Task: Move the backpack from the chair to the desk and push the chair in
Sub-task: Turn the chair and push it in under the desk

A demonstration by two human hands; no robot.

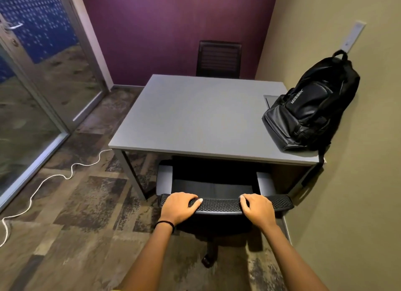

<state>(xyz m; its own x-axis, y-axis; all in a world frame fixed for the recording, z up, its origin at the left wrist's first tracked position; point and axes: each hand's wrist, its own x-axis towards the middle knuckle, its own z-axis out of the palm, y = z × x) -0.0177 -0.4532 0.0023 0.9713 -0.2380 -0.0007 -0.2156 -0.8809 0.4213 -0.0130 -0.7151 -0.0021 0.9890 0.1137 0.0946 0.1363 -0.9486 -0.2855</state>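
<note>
We have both hands on the top edge of the chair (223, 204) back: our left hand (178, 208) and right hand (258, 209) each lie palm-down with fingers (196, 200) curled over the mesh rim, gripping it. Just beyond our fingers the chair's seat sits partly under the near edge of the table (195, 117). The backpack (312, 108) stands upright on the table, well ahead and to the right of our right hand, leaning against the wall (358, 182).
</note>
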